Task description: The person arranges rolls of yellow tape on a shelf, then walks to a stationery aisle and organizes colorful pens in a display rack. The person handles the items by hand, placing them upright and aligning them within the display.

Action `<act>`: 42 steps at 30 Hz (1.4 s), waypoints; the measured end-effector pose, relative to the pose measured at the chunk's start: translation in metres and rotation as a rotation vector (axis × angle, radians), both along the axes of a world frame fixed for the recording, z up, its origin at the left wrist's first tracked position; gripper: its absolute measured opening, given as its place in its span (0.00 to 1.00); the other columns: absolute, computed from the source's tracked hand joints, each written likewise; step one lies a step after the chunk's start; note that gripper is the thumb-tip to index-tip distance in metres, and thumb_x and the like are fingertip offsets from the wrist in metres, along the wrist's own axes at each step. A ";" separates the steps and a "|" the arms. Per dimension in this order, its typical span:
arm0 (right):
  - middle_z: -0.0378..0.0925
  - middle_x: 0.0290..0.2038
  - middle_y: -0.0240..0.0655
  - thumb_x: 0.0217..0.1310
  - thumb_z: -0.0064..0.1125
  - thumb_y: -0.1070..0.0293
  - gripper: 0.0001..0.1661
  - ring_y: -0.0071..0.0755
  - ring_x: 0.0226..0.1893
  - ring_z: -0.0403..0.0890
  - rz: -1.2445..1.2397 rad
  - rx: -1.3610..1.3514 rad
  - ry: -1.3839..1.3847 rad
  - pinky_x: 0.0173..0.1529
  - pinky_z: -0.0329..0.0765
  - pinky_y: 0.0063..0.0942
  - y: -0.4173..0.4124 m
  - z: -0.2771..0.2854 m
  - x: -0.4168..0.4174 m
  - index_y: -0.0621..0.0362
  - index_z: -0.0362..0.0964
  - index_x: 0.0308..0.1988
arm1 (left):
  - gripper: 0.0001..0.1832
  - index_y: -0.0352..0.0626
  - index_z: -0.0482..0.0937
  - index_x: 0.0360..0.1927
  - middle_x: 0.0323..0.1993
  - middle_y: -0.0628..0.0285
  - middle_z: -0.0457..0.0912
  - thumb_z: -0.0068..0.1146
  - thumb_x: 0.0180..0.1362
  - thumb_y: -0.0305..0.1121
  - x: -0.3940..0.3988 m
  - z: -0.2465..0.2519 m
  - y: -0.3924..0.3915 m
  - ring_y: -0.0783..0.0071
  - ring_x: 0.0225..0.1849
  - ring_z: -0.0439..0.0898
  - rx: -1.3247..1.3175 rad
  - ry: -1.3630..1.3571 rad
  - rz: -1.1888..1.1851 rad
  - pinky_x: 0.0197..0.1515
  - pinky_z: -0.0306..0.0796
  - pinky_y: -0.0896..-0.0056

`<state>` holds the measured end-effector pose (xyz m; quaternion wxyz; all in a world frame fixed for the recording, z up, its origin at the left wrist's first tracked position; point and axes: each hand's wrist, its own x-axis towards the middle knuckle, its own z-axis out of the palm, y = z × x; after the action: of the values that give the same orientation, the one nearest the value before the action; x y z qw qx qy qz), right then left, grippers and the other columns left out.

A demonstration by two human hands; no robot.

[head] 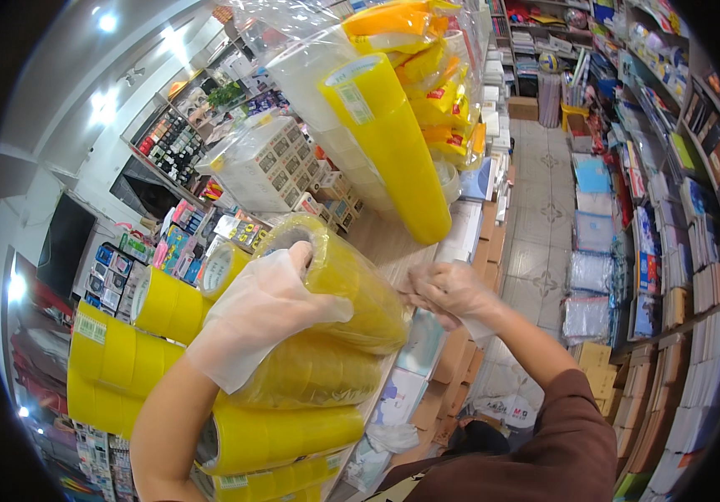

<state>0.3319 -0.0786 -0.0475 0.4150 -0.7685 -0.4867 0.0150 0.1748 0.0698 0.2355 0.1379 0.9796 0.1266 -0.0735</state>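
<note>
My left hand [266, 314], in a translucent white glove, grips a stack of yellow packing tape rolls [360, 288] sealed in clear plastic film. Its fingers reach the hollow core at the upper end, and the thumb lies along the side. My right hand [451, 292], gloved too, is curled and slightly blurred at the stack's other end; whether it pinches the film is hidden. Below the held stack lies another film-wrapped row of rolls [316, 370], above an unwrapped yellow row [291, 439]. More yellow rolls [128, 351] are piled to the left.
A tall column of yellow tape [391, 150] stands beyond my hands, beside translucent rolls [341, 138] and bagged yellow packets [441, 94]. White boxes [266, 163] are stacked behind. To the right, a tiled aisle [532, 238] runs between the table's side and packed shelves [667, 207].
</note>
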 end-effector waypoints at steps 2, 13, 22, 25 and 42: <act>0.81 0.29 0.44 0.63 0.52 0.55 0.20 0.47 0.29 0.81 -0.048 -0.214 0.262 0.38 0.78 0.39 -0.024 0.016 0.000 0.59 0.81 0.32 | 0.30 0.32 0.74 0.42 0.39 0.41 0.79 0.65 0.46 0.49 0.000 -0.001 0.002 0.45 0.45 0.77 0.028 0.004 -0.022 0.48 0.69 0.57; 0.74 0.15 0.35 0.65 0.55 0.60 0.21 0.27 0.13 0.74 0.046 0.009 1.060 0.17 0.70 0.25 -0.054 0.064 -0.048 0.68 0.75 0.27 | 0.33 0.32 0.73 0.43 0.40 0.37 0.79 0.65 0.46 0.52 0.000 -0.019 0.020 0.42 0.45 0.78 0.163 -0.075 -0.161 0.49 0.72 0.53; 0.82 0.26 0.44 0.60 0.57 0.56 0.19 0.42 0.25 0.82 0.230 0.251 0.110 0.33 0.78 0.34 0.012 0.002 -0.125 0.60 0.80 0.42 | 0.36 0.32 0.78 0.46 0.41 0.42 0.82 0.63 0.47 0.58 -0.006 0.011 -0.007 0.49 0.43 0.81 0.288 -0.056 -0.032 0.48 0.73 0.59; 0.80 0.29 0.47 0.58 0.57 0.57 0.16 0.51 0.28 0.81 0.059 0.043 0.394 0.35 0.78 0.41 0.021 0.015 -0.134 0.56 0.82 0.36 | 0.34 0.32 0.81 0.43 0.36 0.46 0.83 0.62 0.49 0.58 -0.020 0.023 0.006 0.56 0.38 0.82 0.280 -0.171 -0.035 0.43 0.74 0.64; 0.81 0.31 0.52 0.56 0.61 0.52 0.22 0.54 0.35 0.82 -0.208 -0.170 0.268 0.44 0.76 0.43 0.057 0.022 -0.069 0.63 0.81 0.31 | 0.20 0.29 0.79 0.23 0.17 0.60 0.69 0.65 0.52 0.41 -0.077 0.062 0.024 0.74 0.22 0.66 0.227 -0.037 0.247 0.26 0.62 0.67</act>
<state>0.2626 -0.0214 -0.0257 0.4088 -0.8383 -0.3419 0.1152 0.0982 0.0939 0.2974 0.0366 0.9670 0.2511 -0.0231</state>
